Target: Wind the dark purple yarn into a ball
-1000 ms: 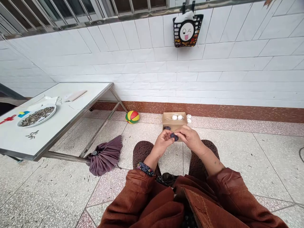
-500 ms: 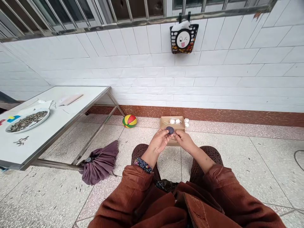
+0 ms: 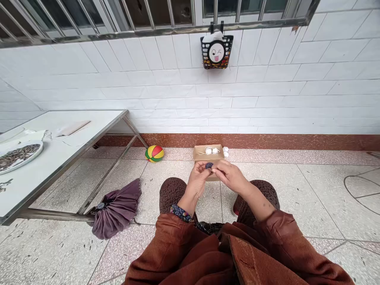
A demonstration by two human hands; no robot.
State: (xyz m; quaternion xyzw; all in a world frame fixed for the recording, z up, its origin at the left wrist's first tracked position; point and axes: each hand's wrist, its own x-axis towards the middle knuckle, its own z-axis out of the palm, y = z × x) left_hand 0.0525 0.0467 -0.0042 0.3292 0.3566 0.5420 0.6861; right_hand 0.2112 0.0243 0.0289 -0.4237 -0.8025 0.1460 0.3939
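Note:
A small dark blue-purple round thing (image 3: 209, 165), like a little ball of yarn, is held between my hands above the space between my knees. The fingers and thumb of my left hand (image 3: 198, 179) are closed around its left side. My right hand (image 3: 229, 173) is pinched at its right lower edge; whatever lies between those fingertips is too small to make out. Just beyond my hands an open cardboard box (image 3: 197, 152) stands on the floor, partly hidden by them. Inside it lie two white balls (image 3: 211, 151) with white strings. More small white pieces (image 3: 226, 152) sit beside the box.
To the left stands a white table (image 3: 68, 146) with a plate of dark slender pieces (image 3: 20, 154). A folded purple umbrella (image 3: 118, 209) leans by its leg. A colourful ball (image 3: 154, 153) rests near the wall. From the window bars hangs a black basket (image 3: 216, 51).
The view has shifted right, so the table and wall things sit farther left. My right hand has moved closer over the dark round thing, covering more of it.

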